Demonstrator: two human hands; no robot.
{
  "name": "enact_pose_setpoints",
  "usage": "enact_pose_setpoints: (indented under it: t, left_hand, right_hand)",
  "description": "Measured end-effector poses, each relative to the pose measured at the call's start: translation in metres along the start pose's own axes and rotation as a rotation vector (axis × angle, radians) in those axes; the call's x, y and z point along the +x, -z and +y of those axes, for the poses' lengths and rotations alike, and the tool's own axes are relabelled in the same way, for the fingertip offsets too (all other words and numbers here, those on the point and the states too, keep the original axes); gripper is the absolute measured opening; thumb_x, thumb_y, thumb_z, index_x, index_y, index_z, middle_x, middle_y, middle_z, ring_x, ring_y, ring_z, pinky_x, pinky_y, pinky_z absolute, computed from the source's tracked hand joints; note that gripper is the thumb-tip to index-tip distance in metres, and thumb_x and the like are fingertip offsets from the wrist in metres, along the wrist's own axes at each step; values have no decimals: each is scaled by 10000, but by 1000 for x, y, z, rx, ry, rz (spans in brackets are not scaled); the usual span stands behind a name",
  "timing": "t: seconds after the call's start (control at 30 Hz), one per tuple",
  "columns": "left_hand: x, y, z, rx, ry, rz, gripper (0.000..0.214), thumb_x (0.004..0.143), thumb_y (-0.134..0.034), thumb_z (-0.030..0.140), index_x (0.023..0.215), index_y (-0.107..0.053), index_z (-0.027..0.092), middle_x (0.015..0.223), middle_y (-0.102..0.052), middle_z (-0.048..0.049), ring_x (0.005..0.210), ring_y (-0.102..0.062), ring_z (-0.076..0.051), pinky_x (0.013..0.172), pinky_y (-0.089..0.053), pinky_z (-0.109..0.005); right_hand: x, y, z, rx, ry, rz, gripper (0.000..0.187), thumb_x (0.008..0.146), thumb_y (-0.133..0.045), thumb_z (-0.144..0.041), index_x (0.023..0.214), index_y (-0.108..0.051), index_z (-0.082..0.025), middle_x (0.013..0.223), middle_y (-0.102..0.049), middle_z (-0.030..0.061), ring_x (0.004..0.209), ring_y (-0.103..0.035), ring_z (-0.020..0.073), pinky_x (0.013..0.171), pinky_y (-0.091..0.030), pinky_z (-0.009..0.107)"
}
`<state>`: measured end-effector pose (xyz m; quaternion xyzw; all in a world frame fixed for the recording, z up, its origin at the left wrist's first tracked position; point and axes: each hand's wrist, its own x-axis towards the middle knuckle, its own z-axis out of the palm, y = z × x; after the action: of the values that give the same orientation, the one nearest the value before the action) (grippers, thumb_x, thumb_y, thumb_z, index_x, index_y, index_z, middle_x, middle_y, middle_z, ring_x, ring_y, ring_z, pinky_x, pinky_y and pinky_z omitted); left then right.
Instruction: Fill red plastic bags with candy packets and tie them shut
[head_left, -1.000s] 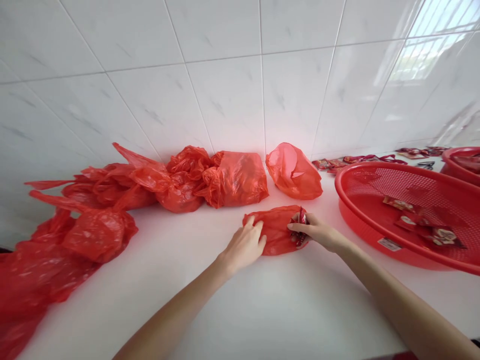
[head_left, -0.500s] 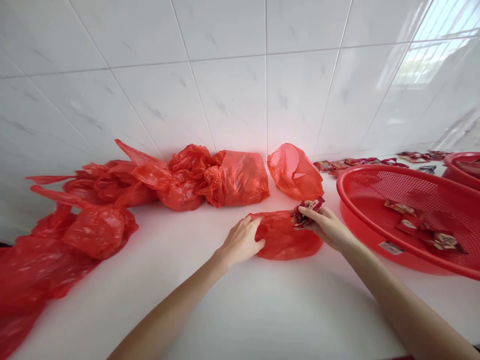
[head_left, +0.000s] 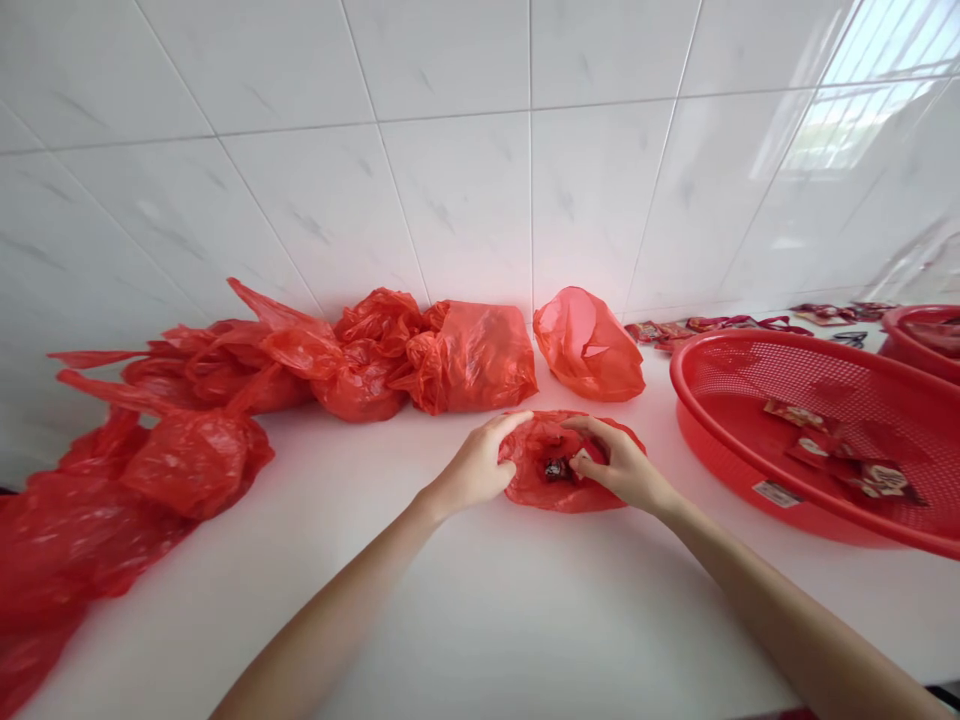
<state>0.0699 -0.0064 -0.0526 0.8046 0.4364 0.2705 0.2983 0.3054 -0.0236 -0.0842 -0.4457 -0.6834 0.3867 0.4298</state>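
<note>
Current state: left hand [head_left: 469,468] narrow, fingers curled over the rim of a small red plastic bag [head_left: 564,497], thumb side toward the middle of the worktop [head_left: 450,610]; right hand [head_left: 619,462] also narrow, fingers bent in at the opposite rim; can't tell if it pinches film only or a packet too. Bag lies flat on the worktop between both hands, mouth spread open and facing up; a dark snack packet [head_left: 557,469] sits inside the mouth, just beside the right fingertips; rest of the bag's contents hidden.

Surroundings: row of tied, bulging red bags [head_left: 472,360] along the tiled wall [head_left: 450,200], running into a loose red heap [head_left: 67,540] at far left; one rounded red bag [head_left: 589,345] stands just behind the open one. Right of the hands, a red mesh basket [head_left: 780,375] holds a few red packets [head_left: 870,478]; a second red basket [head_left: 926,335] sits beyond it; more packets [head_left: 675,327] lie strewn along the wall.
</note>
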Motion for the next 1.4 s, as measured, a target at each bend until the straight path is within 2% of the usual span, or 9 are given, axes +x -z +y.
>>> enact_pose_setpoints:
  t: [0.13, 0.37, 0.43, 0.53, 0.67, 0.8, 0.9, 1.17, 1.4]
  left_hand:
    - [4, 9, -5, -86, -5, 64, 750, 677, -480, -19, 1384, -575, 213, 1454, -595, -86, 1366, -538, -254, 1176, -411, -445]
    - [7, 26, -6, -128, 72, 116, 712, 683, -537, 29, 1373, -583, 200, 1463, -573, -103, 1353, -532, -267, 1172, -395, -459]
    - [7, 29, -5, -139, 110, 122, 698, 695, -580, 59, 1377, -581, 206, 1480, -550, -109, 1331, -547, -276, 1145, -424, -460]
    - [7, 35, -4, -169, 155, 135, 658, 712, -655, 125, 1360, -593, 219, 1496, -524, -115, 1260, -593, -281, 1077, -487, -461]
    - [8, 41, -7, -203, 158, 193, 562, 738, -678, 195, 1298, -633, 221, 1446, -576, -101, 1127, -657, -240, 1045, -514, -452]
    - [9, 47, -7, -233, 153, 271, 476, 754, -657, 219, 1229, -671, 203, 1392, -631, -110, 1016, -691, -227, 994, -544, -463]
    - [9, 53, -6, -226, 122, 327, 428, 766, -632, 226, 1188, -688, 186, 1346, -669, -108, 1075, -689, -249, 1021, -529, -474]
    - [6, 65, 0, -41, 33, 434, 354, 815, -554, 194, 1133, -709, 179, 1249, -728, -80, 1195, -660, -251, 1081, -510, -428]
    - [3, 70, 1, 26, 1, 468, 329, 836, -536, 211, 1110, -714, 174, 1205, -743, -80, 1112, -701, -238, 994, -573, -390]
  right_hand:
    - [1, 2, 4, -19, 51, 18, 458, 755, -677, -270, 1212, -667, -245, 1372, -637, 86, 1296, -572, 318, 1084, -454, 460]
    - [6, 28, 2, -349, 70, 287, 246, 786, -617, -290, 1011, -691, -224, 1149, -712, 120, 1114, -661, 329, 988, -499, 496]
    - [5, 37, 2, -478, -8, 285, 337, 732, -702, -338, 1043, -686, -208, 1130, -712, 144, 1078, -665, 358, 922, -520, 501]
    - [3, 47, 3, -529, -254, 112, 409, 629, -809, -352, 991, -696, -199, 853, -732, 102, 783, -703, 323, 667, -547, 416]
    - [3, 53, -1, -180, -391, 18, 312, 619, -782, -233, 916, -689, -210, 587, -644, -23, 468, -617, 187, 478, -490, 304]
    - [5, 54, -16, 196, -237, 134, 383, 675, -793, -332, 1024, -692, -212, 741, -748, 19, 686, -714, 212, 687, -588, 346]
    - [5, 53, -24, 281, -203, 212, 356, 721, -789, -399, 1010, -708, -207, 799, -764, 40, 731, -704, 196, 767, -580, 358]
    - [4, 51, -25, 308, -85, 401, 251, 667, -837, -318, 872, -736, -215, 818, -708, 29, 687, -649, 167, 720, -560, 348]
    - [6, 56, -24, 567, -89, 407, 221, 655, -863, -314, 832, -744, -253, 824, -684, 17, 672, -590, 135, 606, -516, 272]
